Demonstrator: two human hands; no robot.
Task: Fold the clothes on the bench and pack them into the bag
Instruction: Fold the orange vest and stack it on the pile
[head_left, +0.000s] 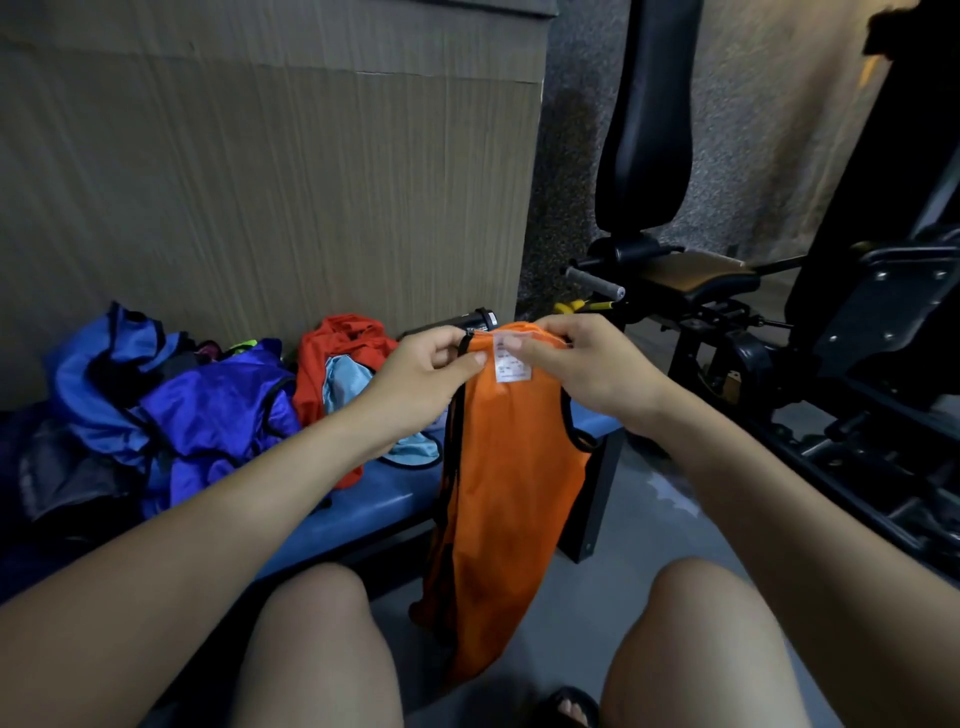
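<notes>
Both hands up front, holding 1 orange vest (511, 467) by its top edge. Left hand (426, 371) pinches the neckline w/ thumb and curled fingers; right hand (582, 364) pinches the same edge just beside it, fingertips on a white care label (511, 364). Vest hangs straight down from the hands, between the knees, its lower end near the floor, in front of the tabletop's right end. Black trim runs round its armholes.

On the blue tabletop (358, 512), unfolded clothes in a heap, approx count by colour: 1 red vest (340, 353) near the wall, 1 light-blue piece (345, 382) lying on/in it and partly hidden behind the left forearm, 1 purple vest (223, 410), 1 blue vest (98, 384) furthest left. Small bits of neon green and dark fabric poke out between blue and purple; can't tell how many pieces. Dark mass at far left edge (62, 478), maybe the bag, can't tell.

Around: wood-grain panel (270, 182) behind the tabletop. Black cylinder (467, 321) lying at the back, just behind the left hand. To the right, 1 black gym machine (779, 312) w/ upright pad, seat and grey-grip handle, standing close to the tabletop's right end. 1 sandalled foot (571, 706) at bottom edge.
</notes>
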